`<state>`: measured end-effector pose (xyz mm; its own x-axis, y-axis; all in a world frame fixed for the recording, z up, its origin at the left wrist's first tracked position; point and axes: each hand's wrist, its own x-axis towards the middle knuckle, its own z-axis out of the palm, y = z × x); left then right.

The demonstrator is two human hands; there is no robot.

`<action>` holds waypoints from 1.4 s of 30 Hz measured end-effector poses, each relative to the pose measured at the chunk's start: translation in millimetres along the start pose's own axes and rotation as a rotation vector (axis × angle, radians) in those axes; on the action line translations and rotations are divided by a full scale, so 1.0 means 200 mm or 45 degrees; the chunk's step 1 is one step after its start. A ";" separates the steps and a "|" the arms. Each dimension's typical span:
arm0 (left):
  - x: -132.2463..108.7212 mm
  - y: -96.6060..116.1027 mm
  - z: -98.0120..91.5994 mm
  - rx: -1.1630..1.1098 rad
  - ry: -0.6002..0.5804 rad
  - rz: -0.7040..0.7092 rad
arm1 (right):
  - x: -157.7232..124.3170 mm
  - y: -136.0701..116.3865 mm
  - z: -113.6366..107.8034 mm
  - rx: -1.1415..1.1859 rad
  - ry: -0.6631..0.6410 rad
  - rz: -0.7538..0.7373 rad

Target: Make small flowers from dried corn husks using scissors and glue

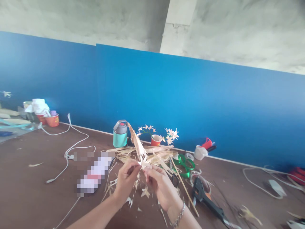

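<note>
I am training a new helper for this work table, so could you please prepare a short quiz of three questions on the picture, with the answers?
1. How many of the person's grips touch the pale husk piece? A) none B) one C) two
2. True or false: the bracelet is on the left arm.
3. Fill in: to the right of the green ribbon lies a black ____ gun.

Key: 1. C, left grip and right grip. 2. False: right. 3. Glue.

Brown table's [26,187] pretty cluttered: teal jar [119,140] and husk pile [159,149] far middle, white cable [68,156] left, black glue gun [202,194] near right.
</note>
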<state>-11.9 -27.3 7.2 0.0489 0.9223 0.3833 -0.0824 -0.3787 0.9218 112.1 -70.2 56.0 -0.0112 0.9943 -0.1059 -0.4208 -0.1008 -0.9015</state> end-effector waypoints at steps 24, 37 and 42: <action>0.00 0.00 0.01 -0.087 -0.028 -0.018 | 0.01 0.01 0.00 -0.058 -0.008 0.025; 0.00 0.02 0.02 -0.066 -0.004 -0.043 | 0.00 0.00 0.02 -0.085 0.034 0.078; 0.00 0.02 0.02 -0.079 -0.017 -0.041 | 0.00 0.00 0.01 -0.098 0.015 0.048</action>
<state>-9.1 -29.8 11.2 0.0657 0.9327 0.3547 -0.1421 -0.3431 0.9285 110.1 -69.1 57.4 -0.0148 0.9893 -0.1448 -0.3496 -0.1409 -0.9263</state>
